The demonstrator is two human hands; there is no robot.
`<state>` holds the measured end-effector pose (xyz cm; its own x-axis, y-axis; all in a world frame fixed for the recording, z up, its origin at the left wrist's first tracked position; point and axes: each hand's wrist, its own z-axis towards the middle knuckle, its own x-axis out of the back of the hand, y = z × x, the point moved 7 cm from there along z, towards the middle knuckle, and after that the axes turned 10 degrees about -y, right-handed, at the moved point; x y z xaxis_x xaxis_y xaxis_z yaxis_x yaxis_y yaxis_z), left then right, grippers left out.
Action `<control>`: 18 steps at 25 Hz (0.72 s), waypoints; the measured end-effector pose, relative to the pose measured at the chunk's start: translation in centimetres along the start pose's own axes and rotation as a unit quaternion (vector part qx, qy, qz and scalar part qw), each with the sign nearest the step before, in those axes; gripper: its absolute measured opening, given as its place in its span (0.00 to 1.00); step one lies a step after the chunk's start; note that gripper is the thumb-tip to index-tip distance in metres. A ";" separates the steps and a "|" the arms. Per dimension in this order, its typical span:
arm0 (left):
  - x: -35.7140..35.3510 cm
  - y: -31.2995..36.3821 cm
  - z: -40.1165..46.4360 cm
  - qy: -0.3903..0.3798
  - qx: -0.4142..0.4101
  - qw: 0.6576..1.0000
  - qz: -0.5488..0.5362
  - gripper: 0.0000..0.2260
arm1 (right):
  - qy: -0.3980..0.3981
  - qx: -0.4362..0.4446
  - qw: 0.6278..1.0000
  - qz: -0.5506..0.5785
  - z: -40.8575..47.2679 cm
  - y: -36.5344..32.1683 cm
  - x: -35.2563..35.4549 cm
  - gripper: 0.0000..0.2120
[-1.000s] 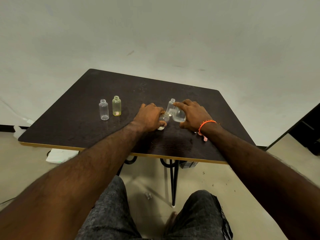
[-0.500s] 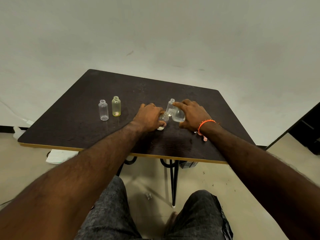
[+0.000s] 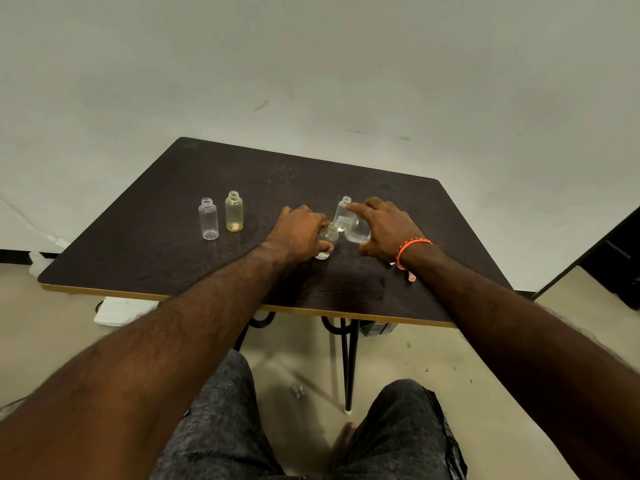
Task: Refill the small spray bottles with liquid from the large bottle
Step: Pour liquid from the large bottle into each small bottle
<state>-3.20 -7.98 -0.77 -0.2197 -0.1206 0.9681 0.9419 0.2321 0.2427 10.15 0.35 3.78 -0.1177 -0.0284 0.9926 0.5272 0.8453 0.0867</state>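
My left hand (image 3: 298,233) grips a small clear bottle (image 3: 327,237) that stands on the dark table (image 3: 145,251). My right hand (image 3: 382,226) holds the larger clear bottle (image 3: 356,230), tipped to the left so that its neck meets the small bottle's mouth. Another small clear bottle (image 3: 342,209) stands uncapped just behind them. Two more uncapped small bottles stand to the left: a clear one (image 3: 208,220) and a yellowish one (image 3: 234,211).
The table stands against a pale wall, with its near edge above my knees. A white object (image 3: 121,310) lies on the floor under the left side, and a dark piece of furniture (image 3: 616,258) stands at the far right.
Both hands and bottles stay in nearly the same place; the large bottle remains tipped against the small one.
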 end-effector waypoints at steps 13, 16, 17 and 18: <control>0.0 0.0 0.0 0.001 0.001 1.000 0.001 0.23 | 0.000 -0.001 1.000 -0.001 -0.1 0.0 0.1 0.45; 0.1 0.1 -0.1 -0.001 0.001 1.000 -0.001 0.24 | 0.001 -0.001 1.000 -0.001 -0.1 0.0 0.0 0.45; 0.1 0.1 -0.1 -0.001 0.002 1.000 -0.001 0.24 | 0.001 -0.001 1.000 -0.001 -0.1 0.0 0.0 0.45; 0.1 0.1 -0.1 0.000 0.002 1.000 -0.001 0.24 | 0.000 -0.002 1.000 0.000 -0.1 0.0 0.0 0.45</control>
<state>-3.06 -8.01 -0.67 -0.2209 -0.1209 0.9678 0.9408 0.2353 0.2441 10.25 0.31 3.80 -0.1174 -0.0286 0.9927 0.5301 0.8435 0.0870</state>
